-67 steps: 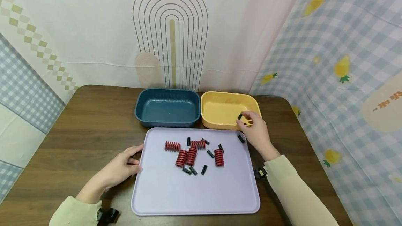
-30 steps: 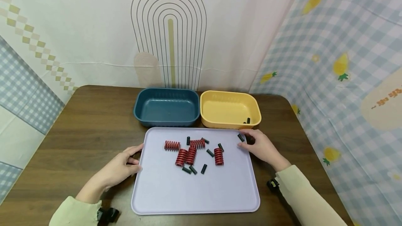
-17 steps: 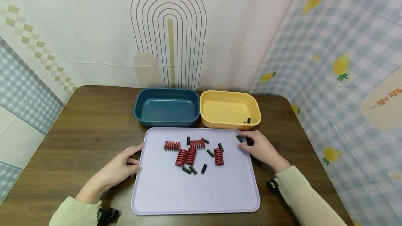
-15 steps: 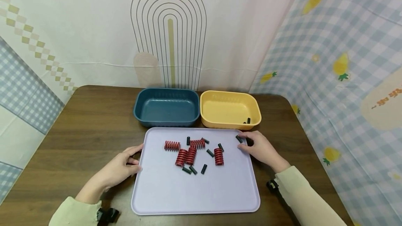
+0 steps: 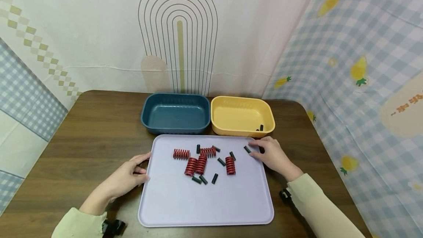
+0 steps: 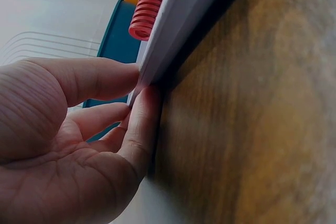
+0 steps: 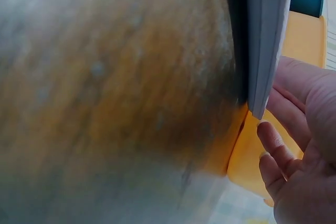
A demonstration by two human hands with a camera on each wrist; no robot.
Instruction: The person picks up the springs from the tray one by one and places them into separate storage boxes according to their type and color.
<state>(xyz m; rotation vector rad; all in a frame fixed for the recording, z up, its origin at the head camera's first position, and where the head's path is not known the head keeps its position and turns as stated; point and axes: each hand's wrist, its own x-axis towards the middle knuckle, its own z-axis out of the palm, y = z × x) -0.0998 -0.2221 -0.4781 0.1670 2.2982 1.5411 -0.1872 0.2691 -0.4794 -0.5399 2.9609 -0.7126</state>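
Observation:
In the head view my right hand (image 5: 271, 154) reaches over the tray's upper right corner. Its thumb and index finger are spread at a small dark green spring (image 5: 247, 150), with the thumb tip right at the spring's lower end. That spring is hidden in the right wrist view. My left hand (image 5: 123, 176) rests its thumb and fingertips on the left edge of the pale lilac tray (image 5: 205, 205); the left wrist view shows the thumb (image 6: 113, 80) against the rim. Red coil springs (image 5: 230, 165) and more small green springs (image 5: 214, 178) lie across the tray's upper half.
Behind the tray a dark blue bin (image 5: 175, 130) and a yellow bin (image 5: 231, 132) stand side by side. A couple of small dark springs (image 5: 261, 127) lie inside the yellow one. Brown wooden table (image 5: 99, 120) surrounds everything, with a patterned cloth behind.
My right hand released a green spring into the yellow bin, then came down to the tray corner. The spring there has shifted left and toward me. My left hand stays put.

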